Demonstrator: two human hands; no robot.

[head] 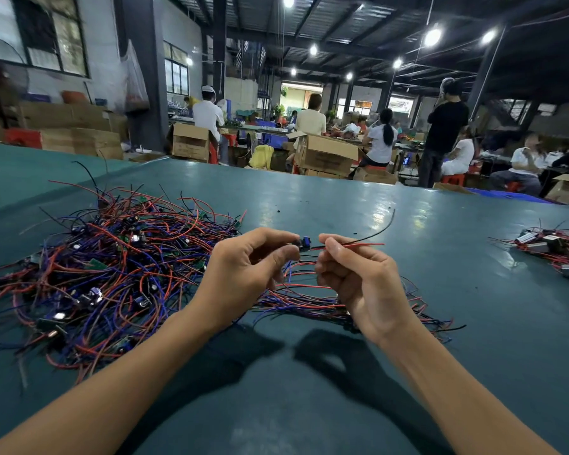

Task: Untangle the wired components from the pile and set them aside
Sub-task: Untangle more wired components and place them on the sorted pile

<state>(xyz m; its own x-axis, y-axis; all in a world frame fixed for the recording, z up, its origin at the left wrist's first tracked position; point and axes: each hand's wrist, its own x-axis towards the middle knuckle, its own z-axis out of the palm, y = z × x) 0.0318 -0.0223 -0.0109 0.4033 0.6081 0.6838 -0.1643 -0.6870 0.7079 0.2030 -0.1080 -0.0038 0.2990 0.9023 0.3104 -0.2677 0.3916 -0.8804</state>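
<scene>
A big tangled pile (112, 274) of red, blue and black wires with small components lies on the green table at the left. Above the table's middle, my left hand (247, 267) pinches a small blue-and-black component (303, 243). My right hand (362, 277) grips that component's red and black wires (368, 242), which stick out to the right. Below and behind both hands lies a flatter bundle of wired components (309, 300), its wires aligned and running out to the right of my right wrist.
The green table (342, 198) stretches far ahead. A smaller heap of wired parts (552, 254) sits at the right edge. Tiny black bits (278, 211) dot the surface. Beyond the table are cardboard boxes (326, 156) and several seated and standing workers.
</scene>
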